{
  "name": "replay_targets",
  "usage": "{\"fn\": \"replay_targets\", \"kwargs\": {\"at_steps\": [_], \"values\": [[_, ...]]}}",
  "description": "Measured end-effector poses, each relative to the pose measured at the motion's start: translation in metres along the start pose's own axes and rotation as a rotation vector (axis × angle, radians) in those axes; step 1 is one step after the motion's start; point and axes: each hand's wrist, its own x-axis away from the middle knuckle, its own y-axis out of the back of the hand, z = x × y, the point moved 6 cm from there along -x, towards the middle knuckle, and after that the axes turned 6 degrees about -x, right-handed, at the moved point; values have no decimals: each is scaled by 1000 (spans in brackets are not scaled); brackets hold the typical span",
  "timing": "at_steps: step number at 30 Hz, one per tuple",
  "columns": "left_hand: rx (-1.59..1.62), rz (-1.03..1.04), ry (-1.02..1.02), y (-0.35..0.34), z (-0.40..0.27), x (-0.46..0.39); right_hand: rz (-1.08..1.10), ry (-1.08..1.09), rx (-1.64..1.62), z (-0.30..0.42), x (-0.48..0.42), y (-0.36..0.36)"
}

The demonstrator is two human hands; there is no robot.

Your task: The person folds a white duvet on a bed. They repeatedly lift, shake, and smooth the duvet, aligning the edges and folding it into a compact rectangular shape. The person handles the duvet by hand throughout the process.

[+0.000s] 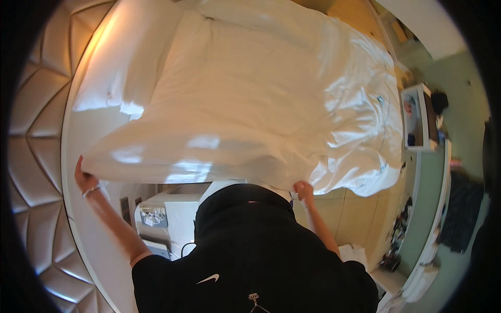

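A white duvet (250,82) spreads over the bed, its near edge lifted and stretched between my two hands. My left hand (85,178), with a bracelet at the wrist, grips the corner of that edge on the headboard side. Farther right, my right hand (304,191) is closed on the same edge near my waist. Between the hands the cloth hangs fairly taut, while toward the foot end it lies in wrinkles. White pillows (125,58) rest at the head of the bed, partly bordered by the duvet.
A padded headboard (45,105) rises at the left. Close by my left side stands a white nightstand (182,213) with a box of cables (153,216) on it. A white shelf unit (415,117) stands past the bed's foot, and several shoes (395,242) line the right side.
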Motion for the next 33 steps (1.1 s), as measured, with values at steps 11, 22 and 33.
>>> {"fn": "replay_targets", "kwargs": {"at_steps": [11, 22, 33], "values": [[-147, -99, -82, -45, -120, -17, -316, -651, -1154, -145, -68, -92], [-294, 75, -114, -75, -124, -69, -615, -334, -1816, -113, -99, -34], [-447, -192, -18, -5, -39, -158, -947, 107, -1201, 18, 85, 165]]}}
